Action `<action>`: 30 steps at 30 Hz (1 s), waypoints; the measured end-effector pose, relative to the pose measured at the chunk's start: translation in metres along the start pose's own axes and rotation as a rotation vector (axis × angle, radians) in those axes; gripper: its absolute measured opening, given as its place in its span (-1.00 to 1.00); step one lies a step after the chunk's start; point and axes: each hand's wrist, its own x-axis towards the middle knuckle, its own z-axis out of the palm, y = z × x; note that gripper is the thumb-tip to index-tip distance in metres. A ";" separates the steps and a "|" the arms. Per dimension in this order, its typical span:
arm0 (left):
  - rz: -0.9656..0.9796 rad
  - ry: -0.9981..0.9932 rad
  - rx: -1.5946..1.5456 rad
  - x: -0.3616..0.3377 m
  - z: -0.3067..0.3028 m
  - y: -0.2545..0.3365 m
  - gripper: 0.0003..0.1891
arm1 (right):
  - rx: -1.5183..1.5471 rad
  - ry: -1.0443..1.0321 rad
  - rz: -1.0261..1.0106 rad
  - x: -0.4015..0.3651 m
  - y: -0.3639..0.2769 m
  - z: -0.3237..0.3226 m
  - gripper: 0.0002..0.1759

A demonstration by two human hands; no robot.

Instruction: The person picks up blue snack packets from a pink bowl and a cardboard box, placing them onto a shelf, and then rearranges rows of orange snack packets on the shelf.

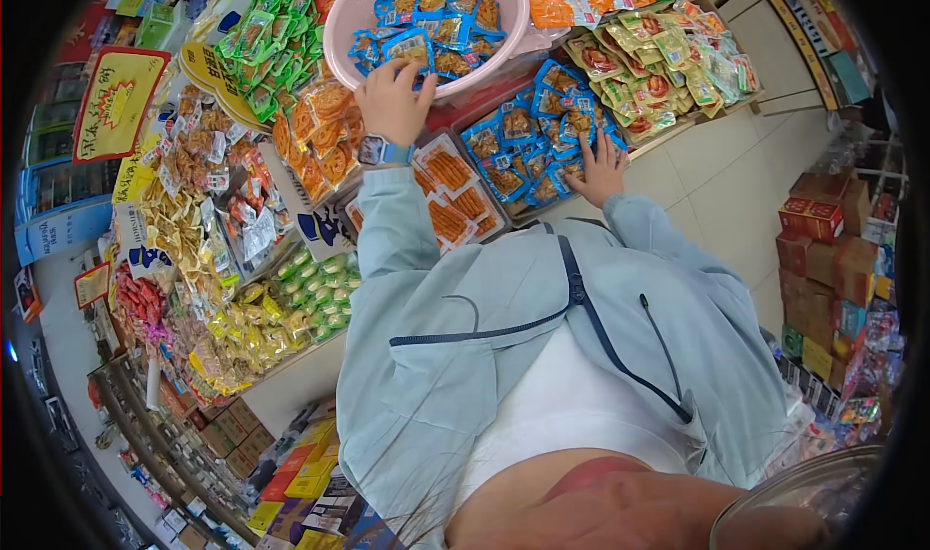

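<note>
Pink plastic basin (517, 22) at the top of the head view holds a heap of blue-edged snack packets (433, 29). The person's left hand (395, 109), a smartwatch (373, 150) on its wrist, reaches over the near rim with fingers bent towards the heap; whether that grip is closed on a packet cannot be told. Matching blue packets (523, 128) fill a shallow tray (486, 174) just beside the basin, and the right hand (604, 167) rests on them, its grip loose and fingers spread. Packs of orange sticks (455, 211) lie left of the tray; red-and-cream packets (630, 70) lie to its right, green-wrapped snacks (276, 41) left of the basin.
</note>
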 end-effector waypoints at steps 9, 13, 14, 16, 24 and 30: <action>0.277 -0.253 -0.232 -0.085 0.059 0.095 -0.72 | 0.008 0.018 -0.006 -0.001 -0.001 -0.004 0.06; 0.142 -0.451 -0.160 -0.146 0.114 0.090 -0.44 | 0.021 0.038 -0.003 0.000 -0.001 -0.001 0.05; 0.128 -0.492 -0.130 -0.150 0.112 0.089 -0.38 | 0.023 0.039 0.000 0.000 0.000 0.000 0.05; 0.101 -0.591 -0.091 -0.156 0.108 0.096 -0.31 | 0.018 0.038 0.003 -0.004 0.002 0.002 0.05; 0.091 -0.491 -0.095 -0.166 0.111 0.105 -0.57 | 0.010 0.022 -0.014 -0.002 -0.001 -0.001 0.08; -0.088 -0.269 -0.536 -0.101 0.045 0.084 -0.65 | 0.012 0.044 -0.016 0.001 0.002 0.004 0.09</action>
